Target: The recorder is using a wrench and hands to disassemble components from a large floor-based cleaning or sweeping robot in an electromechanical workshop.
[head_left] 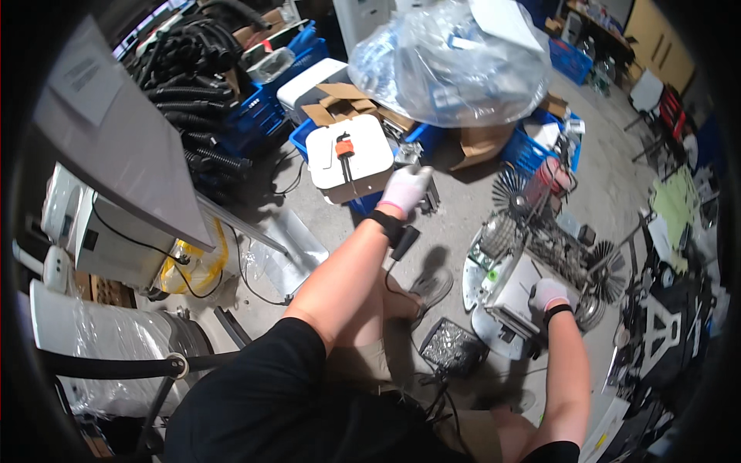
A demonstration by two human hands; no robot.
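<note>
My left hand (407,190), in a white glove with a pink cuff, reaches forward beside the white box. Its fingers look curled at small metal parts (407,154); what they grip is hidden. On the white box (351,154) lies an orange-and-black hex key set (345,148). My right hand (551,295), gloved too, is closed at the silver housing (522,287) of a partly dismantled machine, with something small and dark at its fingers. Round black brushes (606,270) and a pinkish-red part (549,179) belong to or rest against that machine.
A dark tray (454,346) of small metal pieces stands on the floor by my shoe (432,288). Ahead, a big clear plastic bag (455,69) covers blue crates. Black corrugated hoses (193,100) pile up at far left, beyond a grey tabletop (123,147). Assorted parts (656,332) line the right.
</note>
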